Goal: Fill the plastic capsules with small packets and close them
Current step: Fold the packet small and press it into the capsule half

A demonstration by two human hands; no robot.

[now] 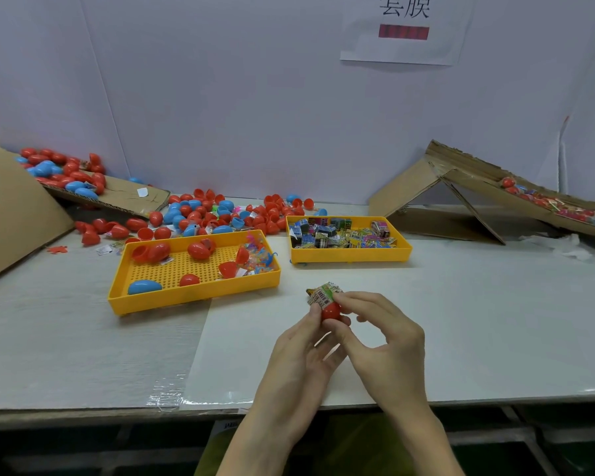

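The white table (461, 321) carries two cardboard ramps (409, 194), loose capsules (220, 214) in red and blue, a left tray (193, 295) and a right tray (351, 254) full of printed packets (344, 233); the wall sign (406, 46) reads "套膜". Near the trays, the left hand (299, 352) grips a red capsule (330, 310) in curled fingers while the right hand (385, 334) pinches a barcoded packet (323, 293) poking from its top.

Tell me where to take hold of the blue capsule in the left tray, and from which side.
Pinch the blue capsule across its narrow middle, coming straight down from above. It lies on its side, long axis along the tray's front wall and close to the corner, so a sideways approach is likely blocked.
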